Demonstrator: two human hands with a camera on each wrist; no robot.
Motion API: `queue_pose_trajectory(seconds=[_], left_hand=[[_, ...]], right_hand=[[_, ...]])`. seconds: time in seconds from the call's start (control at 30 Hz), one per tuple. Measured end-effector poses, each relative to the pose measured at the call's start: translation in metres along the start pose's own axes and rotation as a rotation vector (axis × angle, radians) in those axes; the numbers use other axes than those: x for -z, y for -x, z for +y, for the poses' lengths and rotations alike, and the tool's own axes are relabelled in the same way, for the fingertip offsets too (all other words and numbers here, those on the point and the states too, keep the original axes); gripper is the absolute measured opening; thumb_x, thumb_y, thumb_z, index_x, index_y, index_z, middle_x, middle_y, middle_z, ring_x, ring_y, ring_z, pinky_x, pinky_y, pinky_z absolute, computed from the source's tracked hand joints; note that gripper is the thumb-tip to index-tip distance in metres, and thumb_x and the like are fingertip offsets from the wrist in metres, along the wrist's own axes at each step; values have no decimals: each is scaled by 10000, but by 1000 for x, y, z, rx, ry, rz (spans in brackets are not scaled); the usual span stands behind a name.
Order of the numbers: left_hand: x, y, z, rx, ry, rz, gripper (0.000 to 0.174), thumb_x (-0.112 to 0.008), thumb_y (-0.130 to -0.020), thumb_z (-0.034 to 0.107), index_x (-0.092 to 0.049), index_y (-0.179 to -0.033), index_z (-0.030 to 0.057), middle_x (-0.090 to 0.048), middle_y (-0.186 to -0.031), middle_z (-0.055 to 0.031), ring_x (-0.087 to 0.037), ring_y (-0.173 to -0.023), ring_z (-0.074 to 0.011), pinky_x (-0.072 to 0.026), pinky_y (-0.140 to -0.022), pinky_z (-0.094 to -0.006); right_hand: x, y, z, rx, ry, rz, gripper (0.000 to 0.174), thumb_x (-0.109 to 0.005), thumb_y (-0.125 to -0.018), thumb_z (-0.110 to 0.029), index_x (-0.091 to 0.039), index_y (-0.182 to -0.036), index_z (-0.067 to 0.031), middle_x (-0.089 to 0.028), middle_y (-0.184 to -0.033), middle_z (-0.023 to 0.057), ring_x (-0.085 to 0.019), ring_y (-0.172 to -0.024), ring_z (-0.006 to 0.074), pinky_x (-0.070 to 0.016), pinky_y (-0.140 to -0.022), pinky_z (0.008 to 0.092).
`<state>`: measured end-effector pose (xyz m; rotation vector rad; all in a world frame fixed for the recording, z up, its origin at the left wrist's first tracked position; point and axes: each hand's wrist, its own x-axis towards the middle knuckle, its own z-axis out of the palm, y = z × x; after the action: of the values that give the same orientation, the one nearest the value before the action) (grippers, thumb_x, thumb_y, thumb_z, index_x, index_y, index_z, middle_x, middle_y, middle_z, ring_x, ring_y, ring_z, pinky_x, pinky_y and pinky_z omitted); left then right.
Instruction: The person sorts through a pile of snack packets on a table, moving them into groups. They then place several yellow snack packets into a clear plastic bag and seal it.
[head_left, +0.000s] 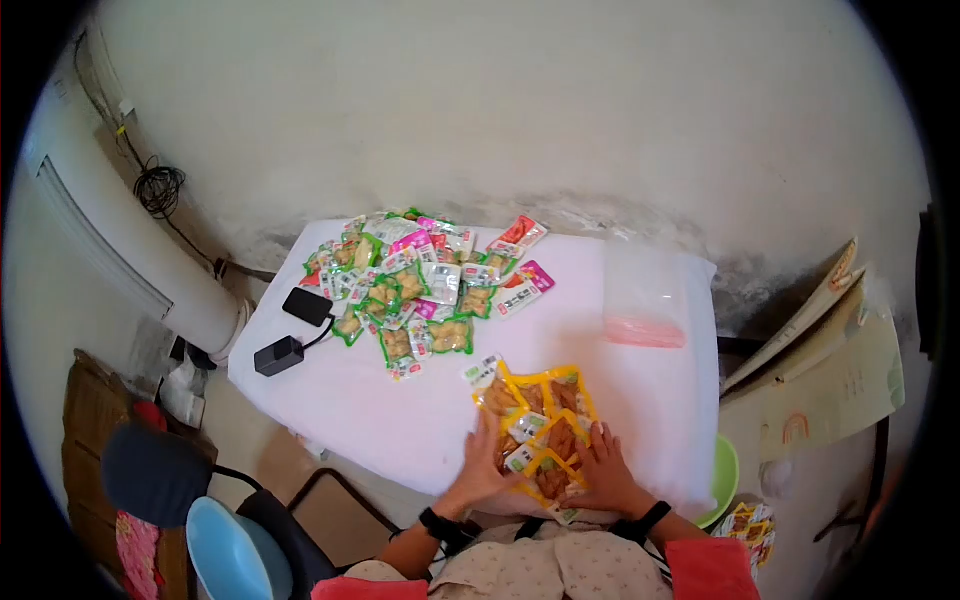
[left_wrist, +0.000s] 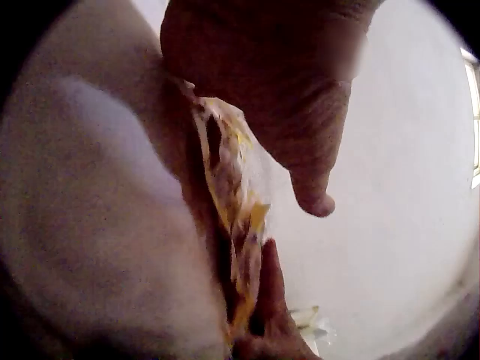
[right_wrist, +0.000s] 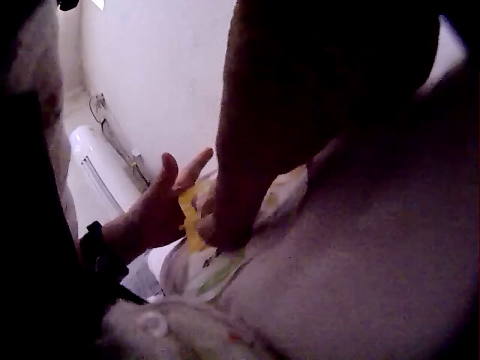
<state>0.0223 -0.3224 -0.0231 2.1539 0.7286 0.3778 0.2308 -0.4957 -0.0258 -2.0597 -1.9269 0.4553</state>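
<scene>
Several yellow-edged snack packets [head_left: 553, 440] with brown food inside lie bunched at the table's near edge. My left hand [head_left: 487, 465] rests along their left side, fingers extended and touching the packets. On the opposite side, my right hand [head_left: 607, 475] lies with spread fingers over the right-hand packets. In the left wrist view, the packets [left_wrist: 234, 202] form a low heap beside the hand [left_wrist: 277, 82]. The right wrist view is dark; a yellow packet edge [right_wrist: 193, 217] shows between the two hands.
A pile of green-edged and pink packets [head_left: 410, 290] covers the table's back left, beside a black device [head_left: 308, 307] and black box [head_left: 279, 356]. A clear plastic bag [head_left: 645, 300] with a pink band lies back right. Cardboard [head_left: 830, 350] leans at right; a green basin [head_left: 722, 480] stands below.
</scene>
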Motion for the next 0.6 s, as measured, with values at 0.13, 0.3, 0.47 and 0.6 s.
queue_pose_trajectory(seconds=[0.13, 0.3, 0.47, 0.6], left_hand=[[-19, 14, 26, -8, -321, -98, 1047, -770, -649, 487, -247, -1424, 15, -100, -1466, -321, -81, -1380, -461, -133, -1048, -629], [-25, -4, 1, -154, -234, 215, 916, -754, -709, 416, -312, -1383, -19, -199, -1442, -301, -182, -1338, -482, -215, -1069, -545], [12, -36, -18, -71, -309, 309, 938, -777, -692, 312, -255, -1380, -54, -236, -1423, -301, -213, -1324, -478, -232, -1084, -495], [43, -63, -55, -67, -326, 422, 917, -746, -705, 242, -221, -1389, -70, -231, -1435, -288, -193, -1337, -464, -210, -1084, -508]], right_hand=[[-15, -13, -3, -29, 11, 133, 1081, -703, -633, -647, -298, -1389, 11, -156, -1444, 322, -154, -1316, 527, -194, -1014, 645], [-15, -53, 1, 117, -132, 347, 973, -743, -674, -497, -304, -1389, -4, -210, -1425, 313, -226, -1286, 516, -234, -1047, 574], [-7, -128, -8, 155, -152, 287, 974, -759, -676, -432, -264, -1420, -45, -211, -1426, 310, -240, -1279, 515, -242, -1056, 559], [-17, -199, -15, 199, -192, 307, 986, -771, -674, -402, -243, -1435, -65, -199, -1433, 305, -242, -1283, 505, -249, -1064, 537]])
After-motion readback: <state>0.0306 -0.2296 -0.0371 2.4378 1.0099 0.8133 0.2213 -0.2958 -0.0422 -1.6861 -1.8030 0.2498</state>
